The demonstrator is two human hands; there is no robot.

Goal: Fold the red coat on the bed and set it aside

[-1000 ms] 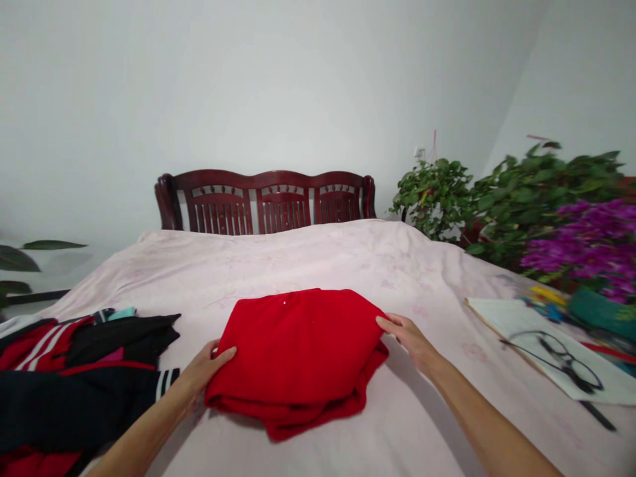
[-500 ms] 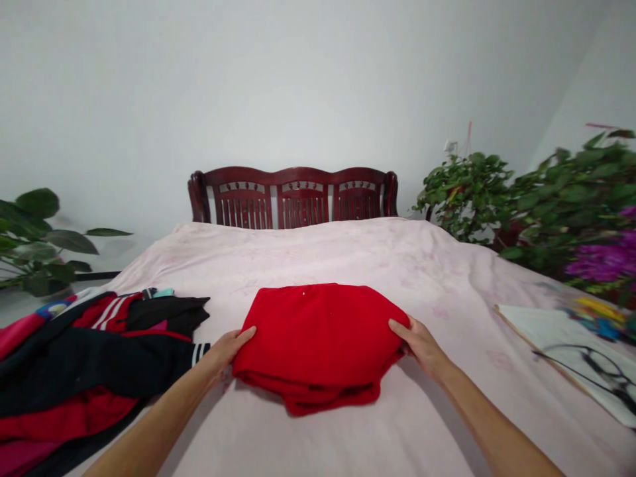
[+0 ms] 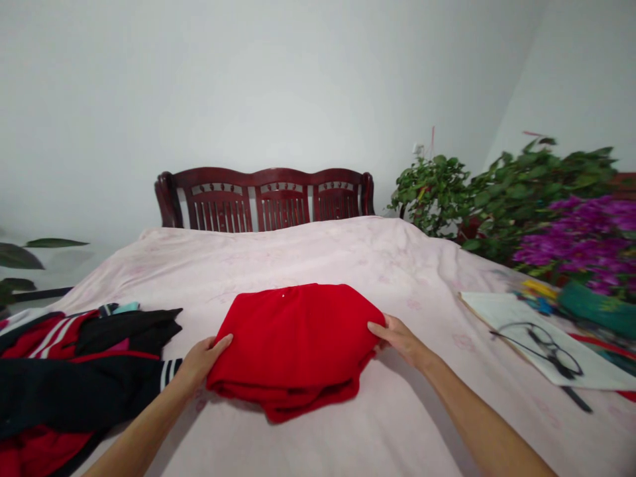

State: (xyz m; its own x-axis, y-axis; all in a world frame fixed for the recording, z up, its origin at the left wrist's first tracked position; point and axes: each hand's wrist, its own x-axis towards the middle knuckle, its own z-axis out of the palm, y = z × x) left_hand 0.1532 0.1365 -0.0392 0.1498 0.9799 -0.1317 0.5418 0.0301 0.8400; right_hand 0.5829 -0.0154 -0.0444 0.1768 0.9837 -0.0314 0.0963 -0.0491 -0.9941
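A folded red garment (image 3: 298,338) lies in front of me on the pale pink bedsheet (image 3: 412,404); its exact kind does not show. My left hand (image 3: 203,358) grips its left edge, thumb on top and fingers hidden beneath. At the right edge my right hand (image 3: 397,336) pinches it the same way, the thumb over the cloth. Layers of the fold show along the near side, where the lower edge hangs unevenly. Left of my left hand is a heap of dark, red and black clothes (image 3: 84,391), one with a white-striped cuff.
Beyond the bed stands a dark red wooden headboard (image 3: 283,199) against the wall. To the right, black eyeglasses (image 3: 546,348) rest on a white pad (image 3: 501,318). Leafy plants (image 3: 536,192) and purple flowers (image 3: 581,238) line the right side. More leaves (image 3: 20,255) show at far left.
The view has turned to the right, so everything sits further left in the picture. Both hands keep hold of the red garment, whose folded shape looks nearly the same.
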